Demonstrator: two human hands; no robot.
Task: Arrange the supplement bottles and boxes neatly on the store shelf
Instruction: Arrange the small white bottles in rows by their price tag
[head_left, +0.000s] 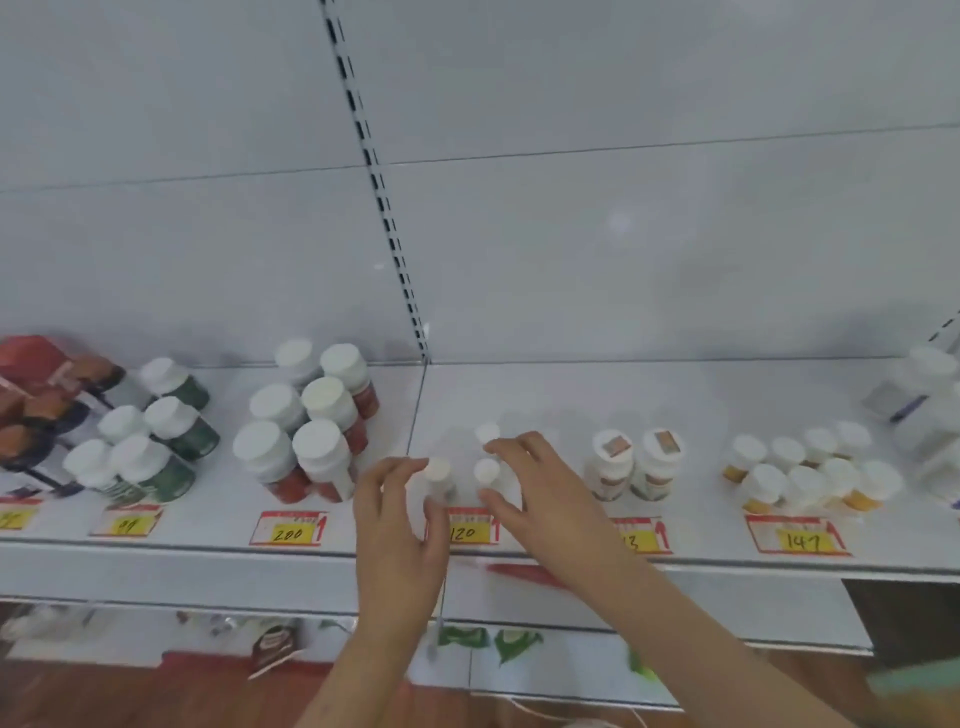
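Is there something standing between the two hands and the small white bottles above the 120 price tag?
Nothing visible does. The left hand already pinches the front left small white bottle, and the right hand curls around the front right small white bottle. A third bottle stands behind, beside the right fingers.

Shelf-edge price tags (287, 529) read 200; 120; 147.

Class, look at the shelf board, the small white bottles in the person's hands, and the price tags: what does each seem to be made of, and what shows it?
Shelf board: probably painted metal; smooth, pale, faint sheen.
Small white bottles: likely plastic; opaque, matte, moulded caps.
Price tags: seemingly paper or card; flat, printed red, handwritten numbers.
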